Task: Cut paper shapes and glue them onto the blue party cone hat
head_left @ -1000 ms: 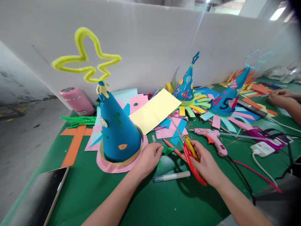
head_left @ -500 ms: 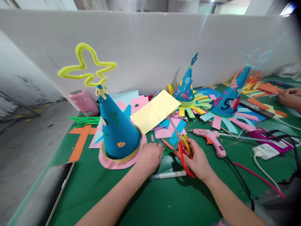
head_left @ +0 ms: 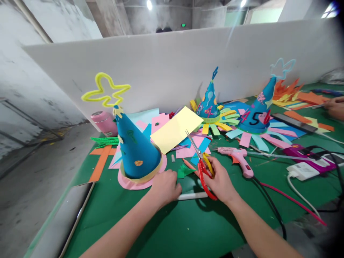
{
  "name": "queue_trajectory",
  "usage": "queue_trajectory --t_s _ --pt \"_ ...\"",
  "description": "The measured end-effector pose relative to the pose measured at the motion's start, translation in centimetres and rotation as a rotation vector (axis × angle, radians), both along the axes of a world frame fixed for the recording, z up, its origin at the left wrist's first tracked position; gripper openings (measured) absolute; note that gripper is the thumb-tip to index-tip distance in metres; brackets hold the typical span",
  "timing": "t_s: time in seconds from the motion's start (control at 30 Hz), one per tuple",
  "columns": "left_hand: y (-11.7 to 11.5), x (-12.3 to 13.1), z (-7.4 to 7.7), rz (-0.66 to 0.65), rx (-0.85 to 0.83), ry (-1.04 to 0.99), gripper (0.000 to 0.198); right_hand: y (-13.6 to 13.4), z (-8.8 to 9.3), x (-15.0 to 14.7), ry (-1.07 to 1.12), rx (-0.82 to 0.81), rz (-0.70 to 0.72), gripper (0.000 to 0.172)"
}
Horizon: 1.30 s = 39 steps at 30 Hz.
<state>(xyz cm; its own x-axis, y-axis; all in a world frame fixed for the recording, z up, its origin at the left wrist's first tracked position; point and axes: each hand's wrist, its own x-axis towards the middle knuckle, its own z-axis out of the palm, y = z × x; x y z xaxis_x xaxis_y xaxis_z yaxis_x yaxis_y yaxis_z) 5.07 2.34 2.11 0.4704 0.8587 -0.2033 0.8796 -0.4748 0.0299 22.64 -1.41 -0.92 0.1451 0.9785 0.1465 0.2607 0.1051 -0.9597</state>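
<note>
My right hand [head_left: 219,180] grips a pair of scissors [head_left: 202,166] by their red and yellow handles, the blades pointing away and slightly apart. My left hand [head_left: 166,187] rests on the table with its fingers curled down, over the left end of a white marker pen [head_left: 192,196]. Whatever lies inside those fingers is hidden. Just beyond it stands a blue cone hat [head_left: 138,150] with a pink brim and a yellow pipe-cleaner shape [head_left: 103,98] on top. Green scraps [head_left: 185,171] and a pink-orange pencil-like stick [head_left: 189,163] lie between the hands.
A pink glue gun [head_left: 238,156] lies at the right, its cord near a purple power strip [head_left: 309,156]. Two more decorated hats, a yellow sheet [head_left: 177,129] and coloured papers fill the back. A phone [head_left: 72,211] lies at left. Another person's hand [head_left: 335,107] shows far right.
My left hand has drawn back toward me onto the marker's end, uncovering green scraps. The scissors stay in my right hand. The camera view has tilted up slightly.
</note>
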Motion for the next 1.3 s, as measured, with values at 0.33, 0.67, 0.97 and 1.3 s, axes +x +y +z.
queue_trajectory --t_s 0.33,0.67,0.97,1.3 --pt "-1.0 -0.1 0.3 0.101 -0.026 -0.137 0.014 -0.1 0.3 0.0 0.024 0.050 -0.020 0.032" --pt "-0.7 -0.2 3.4 0.202 -0.309 -0.815 0.013 0.4 0.3 -0.9 0.253 0.050 0.031 0.037" --pt "1.2 0.7 3.0 0.361 -0.762 -1.457 0.016 1.9 2.9 -2.3 0.453 -0.100 0.202 0.040" --pt "2.6 0.2 2.3 0.469 -0.844 -1.508 0.027 4.1 3.6 -2.9 0.337 -0.051 0.103 0.040"
